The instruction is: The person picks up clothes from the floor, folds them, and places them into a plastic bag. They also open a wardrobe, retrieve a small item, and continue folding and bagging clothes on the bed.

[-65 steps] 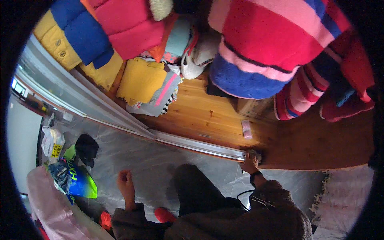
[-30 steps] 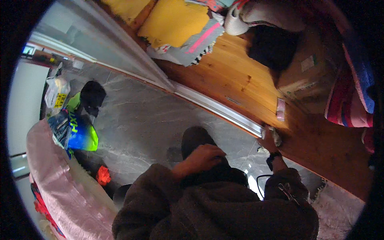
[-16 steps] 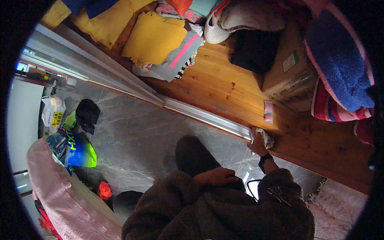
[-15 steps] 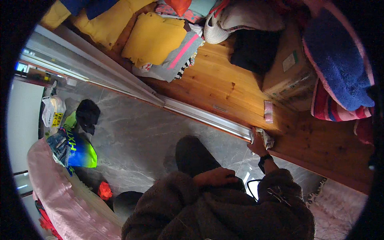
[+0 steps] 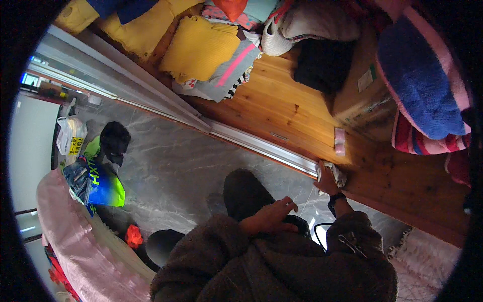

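Note:
My right hand (image 5: 328, 182) presses a crumpled white cloth (image 5: 340, 174) at the right end of the white sliding-door track (image 5: 266, 146), where the track meets the wooden cabinet floor (image 5: 274, 88). Its fingers are bent round the cloth, and a dark watch (image 5: 335, 200) sits on that wrist. Over my lap, next to my knee, my left hand (image 5: 271, 215) is raised with its fingers apart and nothing in it. On the wood just beyond the cloth lies a small pale pink packet (image 5: 340, 141).
Folded clothes with a yellow knit top (image 5: 201, 48), a black garment (image 5: 322, 65) and a cardboard box (image 5: 365, 100) occupy the cabinet. Blue and pink towels (image 5: 420, 80) are at right. Bags, including a blue-green one (image 5: 106, 189), stand on the grey floor beside a pink-covered bed (image 5: 70, 226).
My left hand has lifted from my lap and its fingers have spread. My right hand stays on the cloth at the track's end. The whole view has shifted slightly.

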A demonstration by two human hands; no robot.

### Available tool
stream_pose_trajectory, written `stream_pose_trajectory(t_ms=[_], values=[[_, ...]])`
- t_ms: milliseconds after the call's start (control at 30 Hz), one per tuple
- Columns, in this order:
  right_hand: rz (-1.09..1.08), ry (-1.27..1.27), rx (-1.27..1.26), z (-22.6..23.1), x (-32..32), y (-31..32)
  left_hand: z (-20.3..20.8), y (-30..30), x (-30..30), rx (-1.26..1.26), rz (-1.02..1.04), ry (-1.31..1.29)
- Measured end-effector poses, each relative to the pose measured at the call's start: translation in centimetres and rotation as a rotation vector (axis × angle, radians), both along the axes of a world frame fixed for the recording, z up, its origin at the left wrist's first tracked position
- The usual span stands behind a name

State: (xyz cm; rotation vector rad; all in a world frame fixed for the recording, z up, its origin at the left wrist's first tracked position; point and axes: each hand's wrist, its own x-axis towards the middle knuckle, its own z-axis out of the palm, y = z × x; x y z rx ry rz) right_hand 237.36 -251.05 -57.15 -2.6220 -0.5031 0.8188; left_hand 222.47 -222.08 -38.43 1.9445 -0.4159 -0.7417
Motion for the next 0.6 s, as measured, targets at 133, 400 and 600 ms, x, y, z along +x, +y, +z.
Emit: stream_pose_trajectory(t_ms=[133,400,600], values=[[-0.019,-0.051,0.145,-0.4,-0.2,-0.5,0.6,0.7,0.1,-0.107,-0.117,-0.028],[0.053,-0.131,0.204,-0.2,-4.8,-1.6,1.5,-0.3,0.9,0.028,-0.327,-0.216],[-0.009,-0.135,0.077,0.8,-7.3,-0.7,1.8,-0.6,0.7,0.025,-0.471,-0.136]])
